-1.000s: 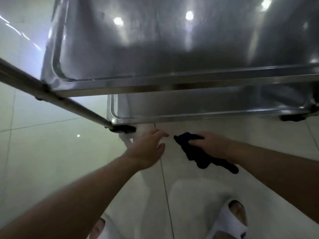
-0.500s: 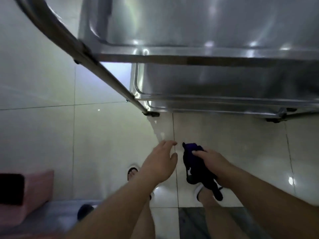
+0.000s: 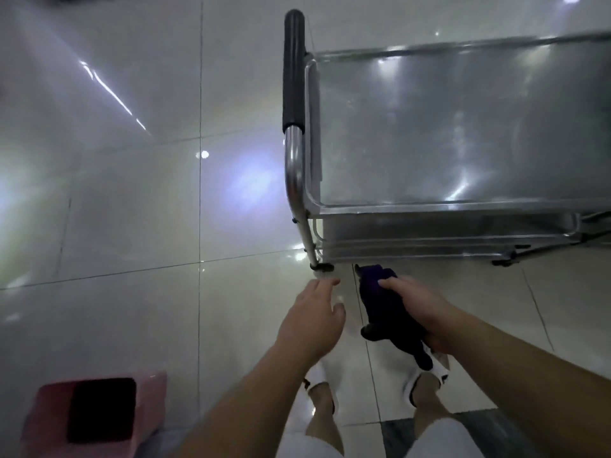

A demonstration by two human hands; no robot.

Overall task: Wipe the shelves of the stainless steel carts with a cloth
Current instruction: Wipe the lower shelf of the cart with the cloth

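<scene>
Hands first: the right hand [image 3: 418,312] is closed around the dark cloth [image 3: 385,309], bunched in the palm with a tail hanging below the wrist; the left hand [image 3: 314,320] is open and empty, fingers loosely spread, just beside the cloth. The cloth appears soft, light and limp, so it likely needs to be spread flat under the palm for wiping. The cart [image 3: 463,226] stands ahead, its top shelf [image 3: 463,127] smooth, hard and probably slippery. The padded handle [image 3: 293,71] offers a steadying hold. A pink bin [image 3: 49,424] sits well apart on the floor [image 3: 132,226].
</scene>
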